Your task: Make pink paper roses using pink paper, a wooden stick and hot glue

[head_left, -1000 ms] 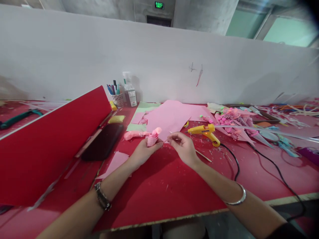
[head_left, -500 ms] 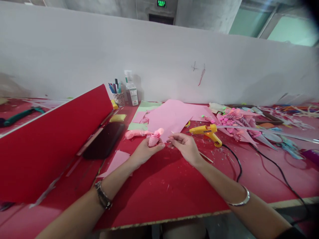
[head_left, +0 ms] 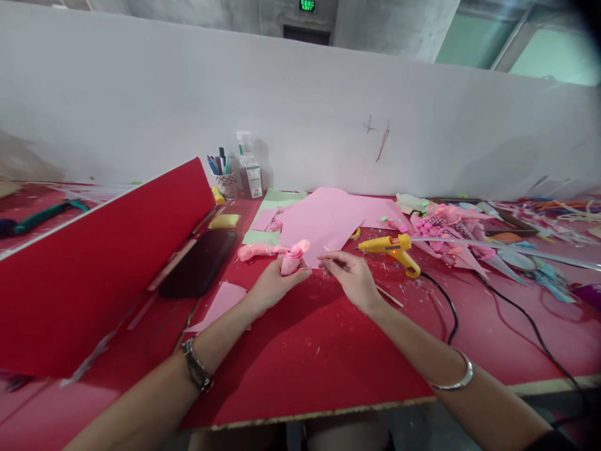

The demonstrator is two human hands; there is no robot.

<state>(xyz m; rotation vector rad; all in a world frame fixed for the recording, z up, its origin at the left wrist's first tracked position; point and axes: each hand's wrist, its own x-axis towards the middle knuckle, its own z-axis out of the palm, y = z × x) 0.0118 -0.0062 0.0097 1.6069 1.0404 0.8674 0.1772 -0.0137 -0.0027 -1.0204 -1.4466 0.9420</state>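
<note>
My left hand [head_left: 278, 285] is wrapped round a small rolled pink paper piece [head_left: 292, 260] with a pale pink rounded tip at its top. To the right of it, my right hand [head_left: 350, 275] is closed in a pinch; what its fingertips hold, if anything, is too small to make out. A gap separates the two hands. Just beyond them lies a large pink paper sheet [head_left: 323, 216]. Behind my left hand is a pink clay-like piece [head_left: 258, 251]. The yellow glue gun [head_left: 394, 250] lies right of my right hand, its small orange light glowing.
On the left, a red board [head_left: 117, 263] stands slanted beside a black phone-like slab [head_left: 200, 263]. A pen cup [head_left: 226, 185] and a bottle [head_left: 251, 175] stand at the back. Pink paper cones [head_left: 446, 232] pile up at right; a black cable [head_left: 446, 300] runs forward.
The view has shifted slightly. Both hands keep nearly the same pose, with the right fingertips moved very slightly.
</note>
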